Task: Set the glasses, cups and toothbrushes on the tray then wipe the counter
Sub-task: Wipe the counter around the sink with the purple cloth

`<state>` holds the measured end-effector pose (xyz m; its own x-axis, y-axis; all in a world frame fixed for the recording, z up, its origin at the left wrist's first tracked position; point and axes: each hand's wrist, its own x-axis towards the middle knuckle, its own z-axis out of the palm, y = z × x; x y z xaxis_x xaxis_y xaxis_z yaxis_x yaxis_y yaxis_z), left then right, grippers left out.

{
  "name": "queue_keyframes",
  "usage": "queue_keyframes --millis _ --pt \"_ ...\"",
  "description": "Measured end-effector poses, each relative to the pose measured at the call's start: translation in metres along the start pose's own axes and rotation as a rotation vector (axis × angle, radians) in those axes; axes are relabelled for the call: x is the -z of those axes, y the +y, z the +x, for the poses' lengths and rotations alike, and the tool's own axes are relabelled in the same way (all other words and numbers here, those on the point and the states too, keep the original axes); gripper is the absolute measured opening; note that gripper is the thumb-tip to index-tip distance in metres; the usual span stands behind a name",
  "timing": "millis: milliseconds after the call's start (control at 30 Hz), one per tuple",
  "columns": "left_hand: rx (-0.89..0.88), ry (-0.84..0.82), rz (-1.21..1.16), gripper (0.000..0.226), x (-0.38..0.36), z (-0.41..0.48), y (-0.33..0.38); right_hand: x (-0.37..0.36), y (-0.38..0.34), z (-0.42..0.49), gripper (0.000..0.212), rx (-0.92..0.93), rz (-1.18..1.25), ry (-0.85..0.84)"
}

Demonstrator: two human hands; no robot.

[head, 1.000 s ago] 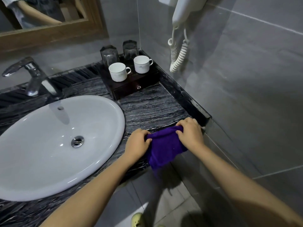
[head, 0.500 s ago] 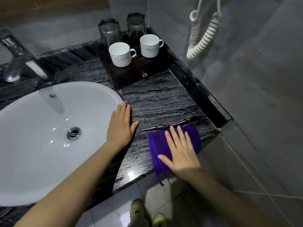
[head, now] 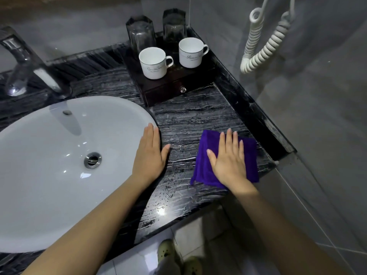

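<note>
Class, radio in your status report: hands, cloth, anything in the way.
Left hand flat on counter at sink edge. Right hand pressing purple cloth flat. Two cups, two glasses on tray, ahead of cloth.

The counter (head: 188, 124) is glossy black stone veined white, beaded with water at lower centre. The cloth (head: 208, 155) is fuzzy purple fabric. The sink (head: 49, 175) and cups (head: 153, 63) look like glazed white ceramic. The glasses (head: 141, 33) are clear, the tray (head: 164, 90) dark polished wood, the tap (head: 21, 62) shiny metal.
</note>
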<state>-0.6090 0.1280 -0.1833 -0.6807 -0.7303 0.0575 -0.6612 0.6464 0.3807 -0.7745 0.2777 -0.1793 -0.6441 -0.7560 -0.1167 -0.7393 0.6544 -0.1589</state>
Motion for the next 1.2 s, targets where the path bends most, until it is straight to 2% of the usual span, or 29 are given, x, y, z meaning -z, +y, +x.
queue_keyframes --millis 100,233,367,500,667,800,967,1200 --pt "0.0 0.008 0.002 0.064 -0.001 0.001 0.0 0.001 -0.008 0.019 0.076 0.029 -0.029 -0.039" --pt "-0.001 0.015 0.0 0.063 -0.001 0.001 0.0 -0.002 -0.015 0.013 0.081 0.173 -0.035 -0.066" --pt "-0.004 0.015 -0.009 0.063 -0.001 0.001 -0.001 -0.006 -0.014 -0.02 0.074 0.263 -0.043 -0.025" --pt "-0.004 0.008 -0.019 0.063 -0.002 0.001 -0.003 -0.006 -0.003 -0.052 0.062 0.113 -0.004 0.075" --pt "0.001 0.007 -0.034 0.062 -0.002 0.001 -0.004 -0.002 0.012 -0.05 0.08 -0.1 0.012 0.037" --pt "0.007 0.001 -0.066 0.061 -0.003 0.001 -0.004 0.003 0.02 -0.019 0.069 -0.133 0.01 0.022" --pt "0.013 -0.003 -0.087 0.062 -0.003 0.001 -0.002 0.007 0.018 0.025 0.068 -0.155 0.025 -0.03" --pt "0.008 0.001 -0.084 0.062 -0.001 -0.001 0.0 0.008 0.003 0.067 0.067 -0.085 0.016 -0.032"
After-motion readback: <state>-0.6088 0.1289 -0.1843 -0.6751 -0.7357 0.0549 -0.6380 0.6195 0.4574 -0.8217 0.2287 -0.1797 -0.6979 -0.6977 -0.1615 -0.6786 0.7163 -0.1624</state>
